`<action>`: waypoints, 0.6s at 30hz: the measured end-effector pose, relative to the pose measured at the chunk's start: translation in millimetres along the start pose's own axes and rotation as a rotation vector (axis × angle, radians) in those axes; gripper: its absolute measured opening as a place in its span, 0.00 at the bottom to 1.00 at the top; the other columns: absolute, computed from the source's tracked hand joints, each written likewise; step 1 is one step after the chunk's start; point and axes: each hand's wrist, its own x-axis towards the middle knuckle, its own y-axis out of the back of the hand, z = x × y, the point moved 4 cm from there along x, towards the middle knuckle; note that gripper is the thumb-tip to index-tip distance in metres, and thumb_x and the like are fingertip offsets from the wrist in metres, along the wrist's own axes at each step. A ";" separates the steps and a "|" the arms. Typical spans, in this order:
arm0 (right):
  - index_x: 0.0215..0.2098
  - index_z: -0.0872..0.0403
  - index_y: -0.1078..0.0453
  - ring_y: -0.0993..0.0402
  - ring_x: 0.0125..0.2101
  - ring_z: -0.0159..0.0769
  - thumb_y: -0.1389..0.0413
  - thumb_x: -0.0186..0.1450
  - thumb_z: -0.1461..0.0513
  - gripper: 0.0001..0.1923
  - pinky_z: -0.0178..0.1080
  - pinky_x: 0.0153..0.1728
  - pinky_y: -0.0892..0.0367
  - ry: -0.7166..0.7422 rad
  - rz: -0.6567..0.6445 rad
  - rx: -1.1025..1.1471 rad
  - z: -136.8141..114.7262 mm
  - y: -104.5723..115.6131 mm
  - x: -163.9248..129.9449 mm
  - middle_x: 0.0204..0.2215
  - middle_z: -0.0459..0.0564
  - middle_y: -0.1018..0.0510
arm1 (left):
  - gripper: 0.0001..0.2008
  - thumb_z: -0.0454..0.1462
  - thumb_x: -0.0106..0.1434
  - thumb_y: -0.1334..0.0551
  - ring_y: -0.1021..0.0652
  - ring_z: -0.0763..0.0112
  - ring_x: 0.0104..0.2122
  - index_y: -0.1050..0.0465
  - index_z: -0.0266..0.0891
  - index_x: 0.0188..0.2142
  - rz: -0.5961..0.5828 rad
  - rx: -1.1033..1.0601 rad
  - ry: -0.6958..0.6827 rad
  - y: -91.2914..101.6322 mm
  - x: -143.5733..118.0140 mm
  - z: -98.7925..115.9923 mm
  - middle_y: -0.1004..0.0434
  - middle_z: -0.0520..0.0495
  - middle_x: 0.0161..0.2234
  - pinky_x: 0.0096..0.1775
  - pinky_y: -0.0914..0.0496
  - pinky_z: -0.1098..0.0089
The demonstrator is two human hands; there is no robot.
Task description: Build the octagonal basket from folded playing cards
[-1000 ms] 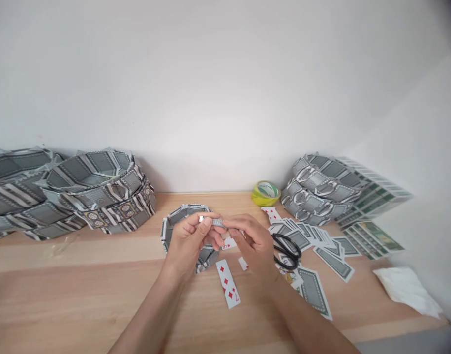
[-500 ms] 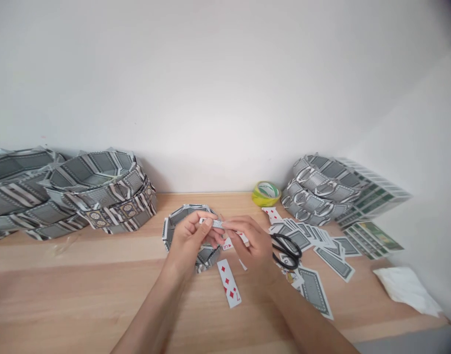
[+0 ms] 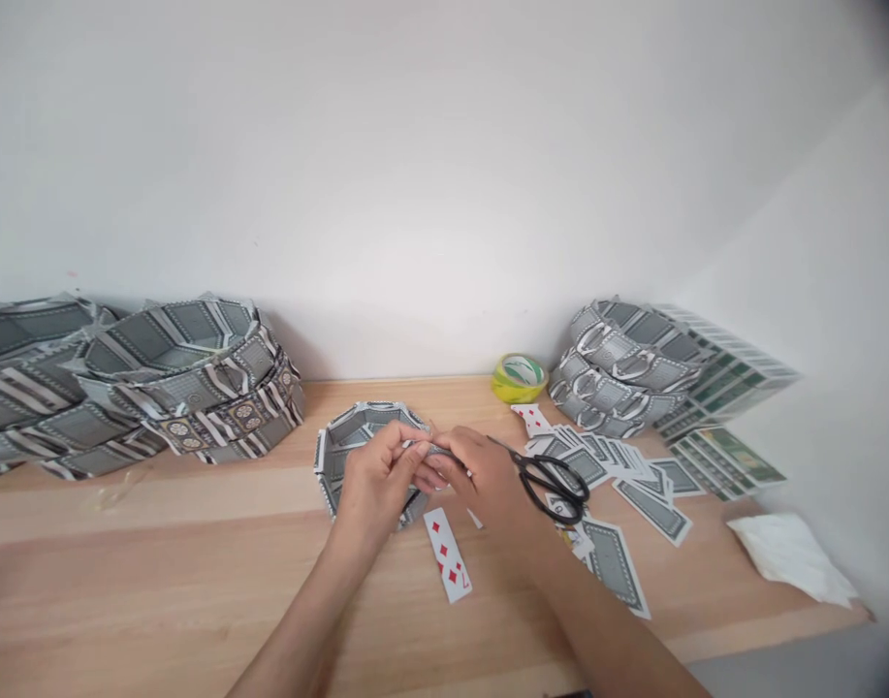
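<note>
Your left hand (image 3: 377, 477) and right hand (image 3: 480, 475) pinch a folded card strip (image 3: 428, 448) together, just above the card bowl (image 3: 361, 448) on the surface (image 3: 197, 572). Squeeze unevenly and the strip could crease crooked or slip. It looks grey-patterned, narrow and thin, mostly hidden by fingers.

Far left you see stacked card trays (image 3: 189, 388); far right, a tape roll (image 3: 519, 377), black scissors (image 3: 550, 477), scattered cards (image 3: 619, 475) and a tissue (image 3: 789, 557).
</note>
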 end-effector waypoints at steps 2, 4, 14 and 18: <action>0.30 0.52 0.34 0.34 0.27 0.33 0.54 0.71 0.58 0.14 0.35 0.29 0.41 0.012 0.006 -0.037 0.0 -2.5 -1.4 0.25 0.45 0.29 | 0.10 0.43 0.62 0.39 0.20 0.66 0.21 0.31 0.37 0.34 -0.021 0.002 0.008 0.6 -0.6 0.2 0.23 0.51 0.20 0.25 0.25 0.70; 0.27 0.52 0.37 0.35 0.27 0.33 0.56 0.72 0.57 0.17 0.35 0.29 0.42 0.045 0.019 -0.065 -1.9 -3.0 -2.4 0.24 0.45 0.30 | 0.11 0.44 0.62 0.40 0.20 0.66 0.20 0.32 0.37 0.33 -0.036 -0.002 0.014 0.2 -2.1 0.3 0.24 0.52 0.18 0.24 0.25 0.69; 0.25 0.52 0.35 0.36 0.26 0.31 0.50 0.69 0.60 0.15 0.34 0.28 0.43 -0.073 0.044 0.015 3.5 -0.4 -0.4 0.24 0.44 0.31 | 0.13 0.46 0.63 0.41 0.23 0.71 0.16 0.35 0.38 0.31 0.120 0.004 0.011 -4.5 -7.1 -1.9 0.25 0.53 0.19 0.19 0.33 0.76; 0.24 0.53 0.34 0.38 0.23 0.29 0.47 0.66 0.60 0.13 0.32 0.25 0.43 -0.219 0.052 0.210 10.3 0.5 0.8 0.21 0.41 0.33 | 0.12 0.46 0.64 0.42 0.22 0.72 0.18 0.36 0.39 0.32 0.184 -0.005 -0.041 -3.1 -8.7 -0.1 0.24 0.53 0.22 0.20 0.32 0.76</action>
